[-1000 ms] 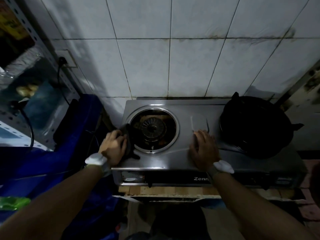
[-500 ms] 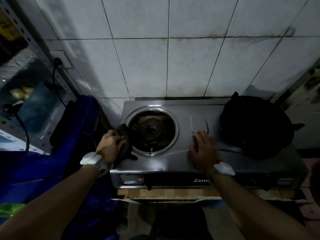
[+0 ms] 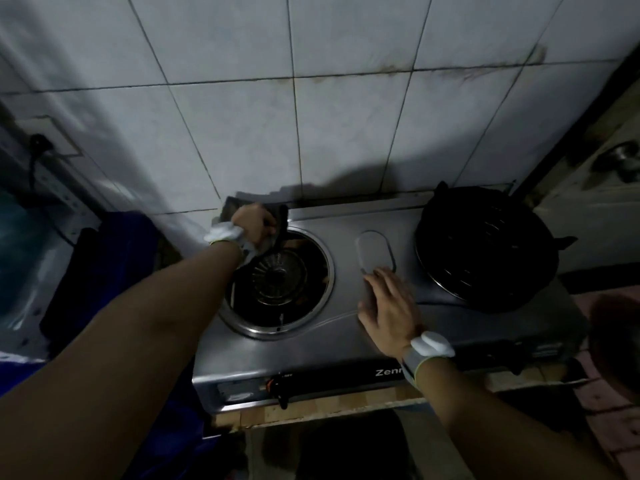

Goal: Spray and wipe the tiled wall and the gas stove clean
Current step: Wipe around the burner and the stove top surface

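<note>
Head view, burner well: the steel-rimmed round well (image 3: 277, 282) on the gas stove's (image 3: 346, 348) left side holds a ribbed burner head.
Pan: a black round pan (image 3: 485, 247) sits on the right burner. Its inside is too dark for me to tell any contents.
Left hand: my left hand (image 3: 254, 225) reaches to the stove's back left corner, at the foot of the tiled wall (image 3: 346, 133). The fingers are curled round a dark cloth (image 3: 283, 218).
Right hand: my right hand (image 3: 388, 306) lies flat on the top between the burners. Its fingers are straight, spread and holding nothing, and the fingertips are just beside an oval plate (image 3: 375, 251).
Stove: smooth brushed steel, backed against the wall.
Wall: glossy pale square tiles, with dark grimy streaks along the grout.
</note>
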The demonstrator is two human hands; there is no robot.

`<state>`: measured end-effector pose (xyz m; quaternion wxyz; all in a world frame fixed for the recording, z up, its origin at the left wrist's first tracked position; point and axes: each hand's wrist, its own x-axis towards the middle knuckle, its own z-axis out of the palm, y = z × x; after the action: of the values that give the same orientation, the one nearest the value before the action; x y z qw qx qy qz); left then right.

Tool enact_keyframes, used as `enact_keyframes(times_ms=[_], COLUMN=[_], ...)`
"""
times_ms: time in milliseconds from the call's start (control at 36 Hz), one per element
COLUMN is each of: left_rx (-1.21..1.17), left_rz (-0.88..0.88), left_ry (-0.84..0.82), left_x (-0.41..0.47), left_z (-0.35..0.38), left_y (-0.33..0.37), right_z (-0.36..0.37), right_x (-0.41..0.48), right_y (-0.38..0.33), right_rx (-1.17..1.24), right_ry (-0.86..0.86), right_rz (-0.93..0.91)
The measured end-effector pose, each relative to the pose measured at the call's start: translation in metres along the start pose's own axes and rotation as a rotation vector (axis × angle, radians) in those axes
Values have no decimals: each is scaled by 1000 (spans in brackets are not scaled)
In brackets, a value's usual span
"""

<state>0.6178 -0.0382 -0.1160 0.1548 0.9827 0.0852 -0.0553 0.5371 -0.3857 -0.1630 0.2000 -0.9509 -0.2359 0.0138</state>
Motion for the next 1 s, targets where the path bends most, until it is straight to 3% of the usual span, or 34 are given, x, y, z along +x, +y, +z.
enact_keyframes(times_ms=[139,278,500,722,889,1000], left_rx=[-15,24,124,128,85,108], left_rz=[242,489,456,1023,926,1129], left_ry=[-101,-146,-169,-297,-239,-283], left_x=[11,9,20,2,17,-1], left_z=[14,17,1,28,16,31], left_y=[54,54,43,83,76,86], right_z=[2,-1,-3,-3,-2,-2], right_x=[1,0,-1,0,0,0], right_y=[-1,0,-2,-2,-2,-2], right_rx=[19,25,31,30,33,21], right_ry=[4,-10,-3,-3,3,1], right_rz=[6,6,10,8,9,10])
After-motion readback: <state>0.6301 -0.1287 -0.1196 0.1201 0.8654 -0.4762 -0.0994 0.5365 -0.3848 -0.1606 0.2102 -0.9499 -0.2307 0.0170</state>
